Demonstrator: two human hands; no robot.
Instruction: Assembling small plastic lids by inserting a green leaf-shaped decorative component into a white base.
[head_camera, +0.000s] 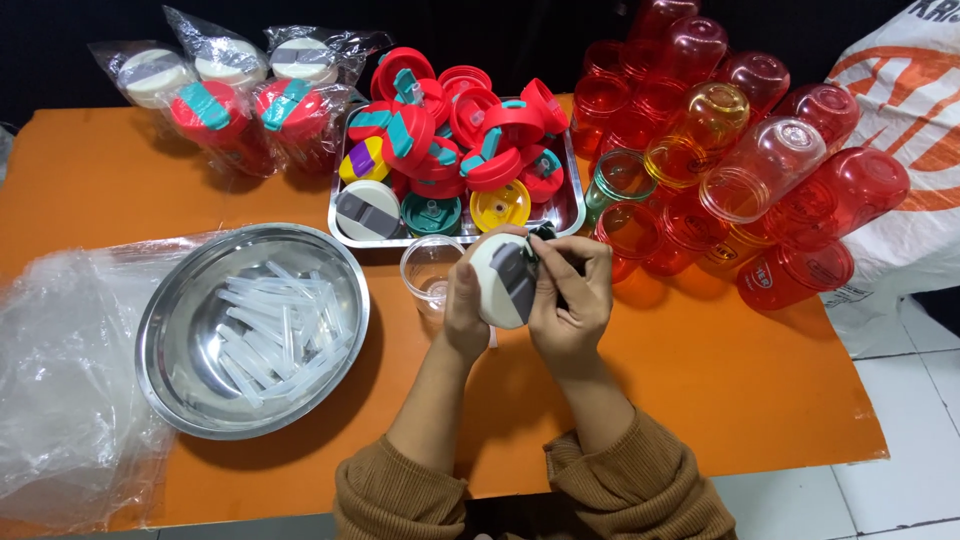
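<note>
Both hands clamp a cream lid (503, 280) w/ grey flap above an orange table (700, 380): left hand (466, 300) grips its edge, right hand (572, 295) pinches the flap. A steel bowl (165, 330) of clear straws (275, 325) sits nearby, left.

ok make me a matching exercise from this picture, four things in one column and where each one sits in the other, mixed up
Things:
1. white lid with grey flap
2. clear straws
3. pile of red lids
4. clear plastic cup

Places:
A. in the rectangular metal tray
B. on the orange table, just left of the left hand
C. held between the left hand and the right hand
D. in the round steel bowl

Pairs: 1-C, 2-D, 3-A, 4-B
</note>
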